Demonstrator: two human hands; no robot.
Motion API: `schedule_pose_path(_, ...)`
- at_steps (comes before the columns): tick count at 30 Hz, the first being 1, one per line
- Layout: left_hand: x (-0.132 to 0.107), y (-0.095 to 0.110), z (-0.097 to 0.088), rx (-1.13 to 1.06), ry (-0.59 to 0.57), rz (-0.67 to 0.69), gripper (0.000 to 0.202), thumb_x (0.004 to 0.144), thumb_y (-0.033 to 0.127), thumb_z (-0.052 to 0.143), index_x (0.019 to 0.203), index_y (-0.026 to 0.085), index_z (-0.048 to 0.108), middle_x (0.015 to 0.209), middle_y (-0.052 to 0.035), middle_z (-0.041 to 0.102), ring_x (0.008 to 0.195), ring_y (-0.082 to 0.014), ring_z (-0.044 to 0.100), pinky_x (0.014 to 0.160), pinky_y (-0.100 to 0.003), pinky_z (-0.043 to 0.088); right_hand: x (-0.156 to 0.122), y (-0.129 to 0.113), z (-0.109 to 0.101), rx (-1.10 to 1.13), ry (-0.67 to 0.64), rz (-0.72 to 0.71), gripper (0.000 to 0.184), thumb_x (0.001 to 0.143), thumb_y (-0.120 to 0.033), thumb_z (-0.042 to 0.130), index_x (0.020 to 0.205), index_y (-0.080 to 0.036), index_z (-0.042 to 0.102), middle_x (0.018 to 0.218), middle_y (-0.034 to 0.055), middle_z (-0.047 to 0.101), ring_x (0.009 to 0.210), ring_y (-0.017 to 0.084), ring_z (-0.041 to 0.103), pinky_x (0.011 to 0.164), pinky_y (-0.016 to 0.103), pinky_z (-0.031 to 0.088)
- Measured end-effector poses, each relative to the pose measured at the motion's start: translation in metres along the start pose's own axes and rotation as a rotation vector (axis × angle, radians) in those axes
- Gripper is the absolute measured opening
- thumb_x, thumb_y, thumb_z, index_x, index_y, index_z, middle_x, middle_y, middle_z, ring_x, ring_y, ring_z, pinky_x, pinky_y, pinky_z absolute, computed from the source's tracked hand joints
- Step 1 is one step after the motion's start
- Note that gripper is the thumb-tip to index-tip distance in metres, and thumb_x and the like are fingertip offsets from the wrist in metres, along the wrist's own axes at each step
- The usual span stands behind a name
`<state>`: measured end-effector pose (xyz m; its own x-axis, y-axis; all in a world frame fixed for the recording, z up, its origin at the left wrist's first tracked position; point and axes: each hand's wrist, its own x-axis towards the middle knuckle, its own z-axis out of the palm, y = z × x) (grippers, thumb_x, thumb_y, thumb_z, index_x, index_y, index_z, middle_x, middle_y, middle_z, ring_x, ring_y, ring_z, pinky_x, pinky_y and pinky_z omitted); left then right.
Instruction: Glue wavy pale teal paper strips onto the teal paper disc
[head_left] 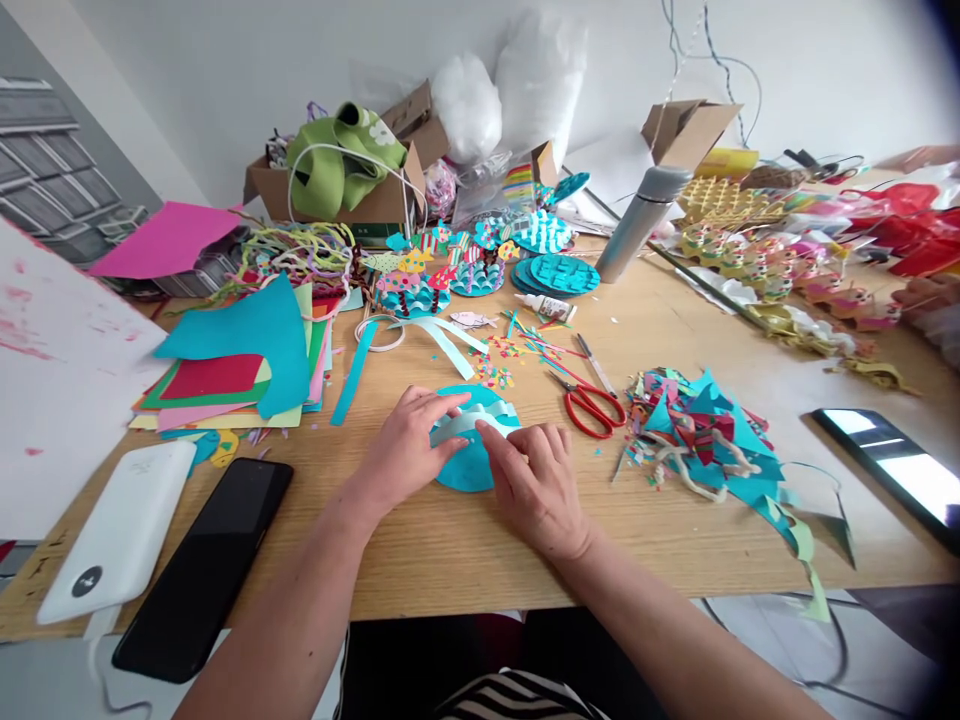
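**Fig. 1.** View from my head over the wooden table (450,560), items given from largest to smallest.

- **(a)** Stack of coloured paper (232,370), far left: one stack, topped by a teal sheet.
- **(b)** Scrap heap (701,430), right: one heap of teal, red and cream offcuts.
- **(c)** White power bank (120,530) and black phone (206,565), near left, one of each, lying side by side close to the table edge.
- **(d)** My left hand (409,450) and right hand (536,490), two in all, meeting at the near centre.
- **(e)** Teal disc (461,472): one, flat on the table between and partly under my hands.
- **(f)** Red scissors (592,405): one pair, just right of the disc, touched by neither hand.
- **(g)** Pale wavy strip (469,420): one, lying across the far half of the disc. My left thumb and fingers are closed on its left end. My right fingers are curled with their tips pressing on it, and I cannot tell whether that thumb also grips.
- **(h)** Glue bottle (546,306): one, lying on its side well beyond the disc.

**Risks, as I judge them:**
- The strip could skew on the disc if my two hands press unevenly.
- The thin paper could crease under my curled fingertips.
- My left forearm, which passes close to the phone, could nudge it toward the edge.
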<state>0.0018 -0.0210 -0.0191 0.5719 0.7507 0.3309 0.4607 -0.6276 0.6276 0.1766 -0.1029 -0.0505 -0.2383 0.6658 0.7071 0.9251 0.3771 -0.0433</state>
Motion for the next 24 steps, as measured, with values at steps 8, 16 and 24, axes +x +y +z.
schedule_pose_path(8,-0.0028,-0.0014,0.0028,-0.008,0.013,-0.008,0.051,0.075,0.011,0.071,0.122,0.024,0.059,0.1,-0.0033,0.066,0.103,-0.0199,0.054,0.093,-0.037,0.048,0.0042,-0.0048,0.0013,0.069,-0.033,-0.039,0.053,0.089,-0.011,0.054,0.139,-0.009,0.038,0.068,0.001,0.06,0.06,0.015,0.045,0.058,0.031,0.032)
schedule_pose_path(16,-0.0022,-0.0013,0.0011,-0.025,-0.002,-0.004,0.053,0.075,0.006,0.062,0.125,0.024,0.056,0.105,-0.0029,0.065,0.107,-0.0191,0.053,0.096,-0.037,0.047,0.0014,-0.0076,0.0036,0.025,-0.088,-0.046,0.057,0.09,-0.013,0.051,0.143,-0.008,0.032,0.063,-0.0006,0.057,0.058,0.015,0.046,0.057,0.032,0.033)
schedule_pose_path(24,-0.0017,0.0044,-0.0048,-0.068,-0.046,-0.022,0.066,0.067,-0.003,0.046,0.129,0.021,0.053,0.111,-0.0041,0.065,0.11,-0.0197,0.053,0.095,-0.037,0.048,0.0027,-0.0081,0.0019,-0.01,-0.134,-0.04,0.059,0.09,-0.012,0.049,0.145,-0.009,0.03,0.071,0.0025,0.062,0.064,0.017,0.049,0.059,0.033,0.034)
